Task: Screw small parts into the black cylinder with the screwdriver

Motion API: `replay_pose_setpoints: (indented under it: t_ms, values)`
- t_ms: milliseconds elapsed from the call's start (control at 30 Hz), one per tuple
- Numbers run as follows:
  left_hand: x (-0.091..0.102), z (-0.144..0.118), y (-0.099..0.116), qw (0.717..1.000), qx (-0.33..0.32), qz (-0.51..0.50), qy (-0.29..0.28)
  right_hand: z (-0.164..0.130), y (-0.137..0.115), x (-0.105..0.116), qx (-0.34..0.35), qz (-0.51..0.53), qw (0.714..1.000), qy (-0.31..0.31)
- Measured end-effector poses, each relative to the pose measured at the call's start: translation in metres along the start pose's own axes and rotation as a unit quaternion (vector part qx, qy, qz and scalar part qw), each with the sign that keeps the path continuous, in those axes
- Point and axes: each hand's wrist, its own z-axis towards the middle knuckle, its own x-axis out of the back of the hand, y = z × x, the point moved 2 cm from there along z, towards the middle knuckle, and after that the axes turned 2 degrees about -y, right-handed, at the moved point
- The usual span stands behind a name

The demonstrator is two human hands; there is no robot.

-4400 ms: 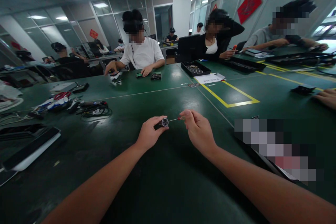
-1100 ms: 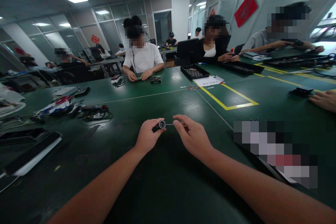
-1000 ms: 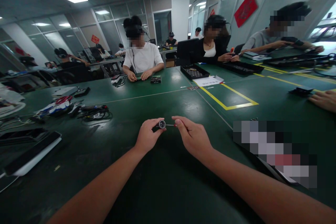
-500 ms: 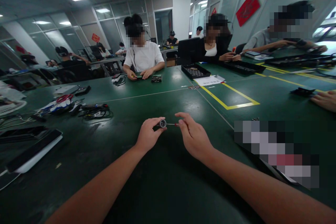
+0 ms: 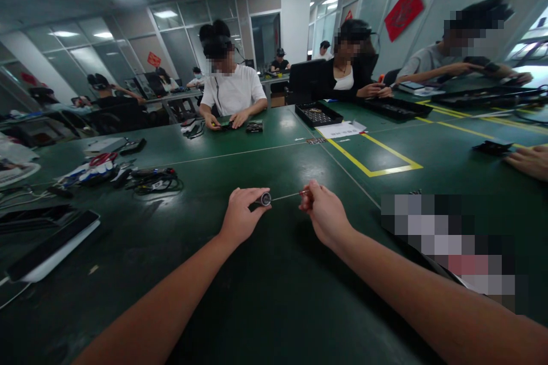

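Note:
My left hand (image 5: 242, 219) grips a small black cylindrical part (image 5: 265, 199) with a round silver end, held just above the green table (image 5: 274, 296). My right hand (image 5: 325, 214) pinches a thin screwdriver (image 5: 286, 195) with a red handle. Its metal shaft runs left and its tip meets the silver face of the part. The two hands are about a hand's width apart.
Cables and small tools (image 5: 124, 174) lie at the left, with flat dark devices (image 5: 47, 245) nearer the edge. A yellow taped rectangle (image 5: 372, 154) and a black parts tray (image 5: 319, 114) lie ahead on the right. Several people work across the table; another person's hand (image 5: 528, 161) rests far right.
My right hand has drawn back to the right, so more of the screwdriver's shaft shows between the hands. My left hand has kept the part in place.

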Motion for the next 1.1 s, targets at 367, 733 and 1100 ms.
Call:
replay_pose_setpoints:
  t_ms: [367, 733, 1100]
  values:
    - [-0.002, 0.000, -0.004, 0.999, 0.033, -0.010, -0.019, -0.006, -0.005, -0.002, 0.083, -0.087, 0.993, -0.008]
    - [-0.003, -0.001, 0.001, 0.996, 0.044, -0.073, -0.010, -0.013, -0.022, 0.001, 0.160, -0.118, 0.980, -0.012]
    - [-0.015, 0.016, 0.035, 0.991, 0.021, -0.021, -0.130, -0.019, -0.034, 0.005, 0.222, -0.172, 0.960, 0.009]
